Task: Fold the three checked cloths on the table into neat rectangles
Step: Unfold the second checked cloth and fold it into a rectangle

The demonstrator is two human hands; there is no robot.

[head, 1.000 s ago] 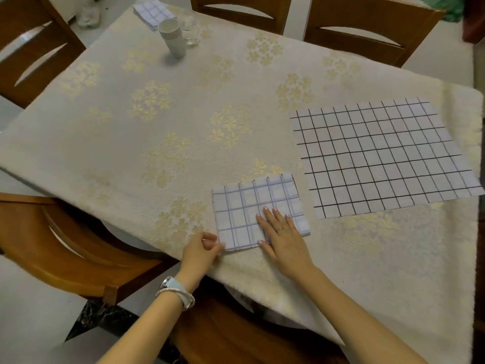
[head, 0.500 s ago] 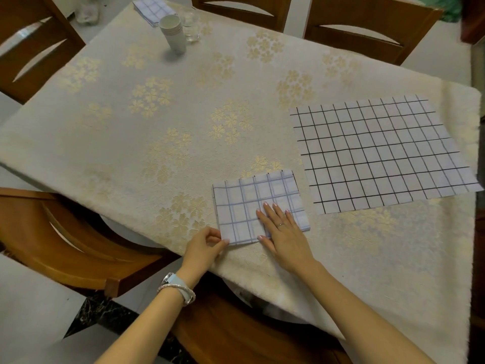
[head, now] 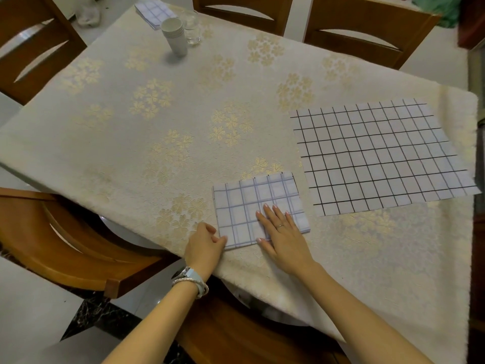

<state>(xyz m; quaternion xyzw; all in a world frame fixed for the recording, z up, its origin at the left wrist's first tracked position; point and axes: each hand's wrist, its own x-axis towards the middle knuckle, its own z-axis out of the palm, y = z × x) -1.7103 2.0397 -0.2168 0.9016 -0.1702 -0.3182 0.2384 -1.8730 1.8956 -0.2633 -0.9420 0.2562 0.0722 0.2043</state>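
A small folded cloth with pale blue checks lies near the table's front edge. My right hand presses flat on its lower right part, fingers spread. My left hand pinches the cloth's lower left corner. A large cloth with black checks lies spread flat to the right, near the table's right edge. A third checked cloth, folded, rests at the far left corner of the table.
The table wears a cream tablecloth with gold flowers. A stack of paper cups and a clear glass stand at the far left. Wooden chairs surround the table on the left, the far side and below.
Both hands stay on the small folded cloth. The left hand has closed in on its lower left corner, and the view has shifted slightly.
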